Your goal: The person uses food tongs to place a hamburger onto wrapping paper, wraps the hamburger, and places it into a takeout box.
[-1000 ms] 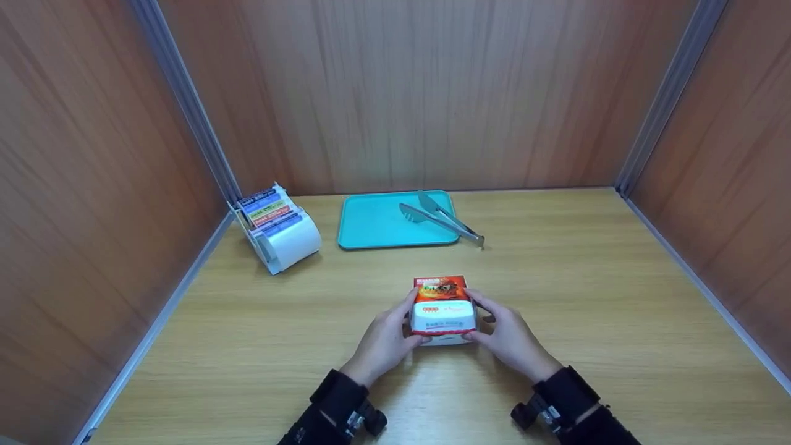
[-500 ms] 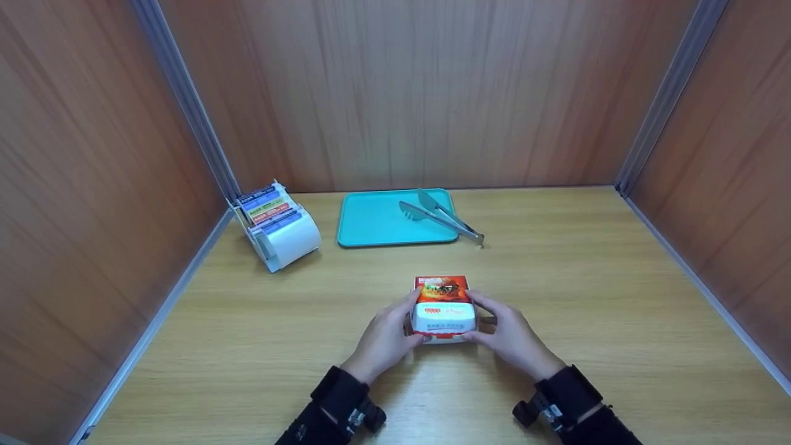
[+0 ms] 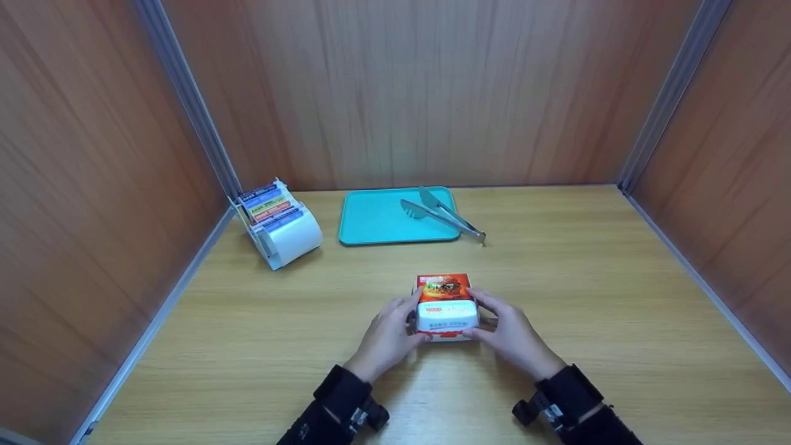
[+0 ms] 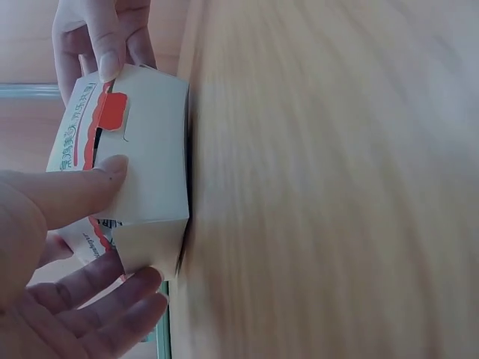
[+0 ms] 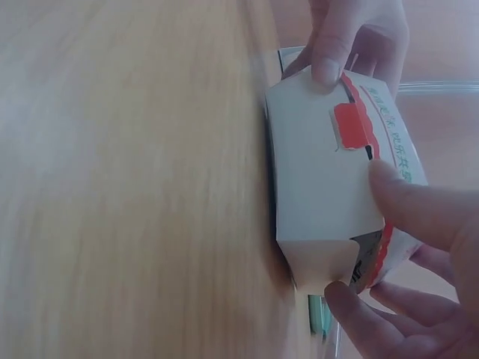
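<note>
A cardboard burger box [image 3: 446, 315], white with a red burger picture on top, stands near the middle of the table in the head view. My left hand [image 3: 389, 337] holds its left side, thumb on the front wall by the lid's edge. On the opposite side my right hand [image 3: 510, 334] grips it the same way, fingers along the side wall. Both wrist views show the lid down over the base, with a red tab [image 4: 114, 111] lying against the front wall. A narrow dark gap [image 5: 367, 258] shows under the lid at the side corner.
Behind the box lies a turquoise tray [image 3: 371, 216] with metal tongs [image 3: 448, 217] resting across its right edge. A white dispenser with a roll and colored labels [image 3: 278, 222] stands at the back left. Wood-grain panels [image 3: 432, 93] enclose the table on three sides.
The lid's front edge sits lower, and a red tab shows on the front where plain white wall showed a second ago. Both hands keep their hold, nearly in place.
</note>
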### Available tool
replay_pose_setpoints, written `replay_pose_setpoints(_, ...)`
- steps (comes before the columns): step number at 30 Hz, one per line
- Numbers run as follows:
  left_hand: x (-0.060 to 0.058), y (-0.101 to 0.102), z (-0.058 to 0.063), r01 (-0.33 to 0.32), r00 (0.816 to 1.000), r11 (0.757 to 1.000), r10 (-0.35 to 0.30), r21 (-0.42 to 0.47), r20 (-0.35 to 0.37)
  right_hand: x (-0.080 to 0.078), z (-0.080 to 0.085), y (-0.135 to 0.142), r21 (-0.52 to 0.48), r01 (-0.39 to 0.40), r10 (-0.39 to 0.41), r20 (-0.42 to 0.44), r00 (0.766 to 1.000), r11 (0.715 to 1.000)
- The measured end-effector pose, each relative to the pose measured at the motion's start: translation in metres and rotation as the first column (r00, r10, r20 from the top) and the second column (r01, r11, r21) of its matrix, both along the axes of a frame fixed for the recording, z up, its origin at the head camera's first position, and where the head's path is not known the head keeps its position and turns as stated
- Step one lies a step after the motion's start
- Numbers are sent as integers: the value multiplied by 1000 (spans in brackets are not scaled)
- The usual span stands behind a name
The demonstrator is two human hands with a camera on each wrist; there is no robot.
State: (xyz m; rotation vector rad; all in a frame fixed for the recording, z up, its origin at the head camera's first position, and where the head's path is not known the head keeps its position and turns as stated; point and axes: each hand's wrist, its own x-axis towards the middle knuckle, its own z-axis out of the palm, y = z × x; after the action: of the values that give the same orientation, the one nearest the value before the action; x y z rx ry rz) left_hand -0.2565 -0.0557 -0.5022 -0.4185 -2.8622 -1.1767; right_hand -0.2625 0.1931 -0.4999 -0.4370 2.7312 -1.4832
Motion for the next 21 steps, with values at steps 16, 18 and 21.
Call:
replay_pose_setpoints(16, 2, 1, 1, 32, 999, 998, -33, -59, -29, 5, -7, -10, 173, 66, -31, -199, 980, 983)
replay_pose_setpoints(18, 2, 0, -1, 30, 999, 998, -32, -54, -33, 6, -7, -10, 186, 62, -23, -203, 979, 981)
replay_pose_setpoints(21, 1, -1, -2, 28, 998, 999, -30, -36, -58, 6, -7, -9, 199, 56, -14, -206, 978, 978)
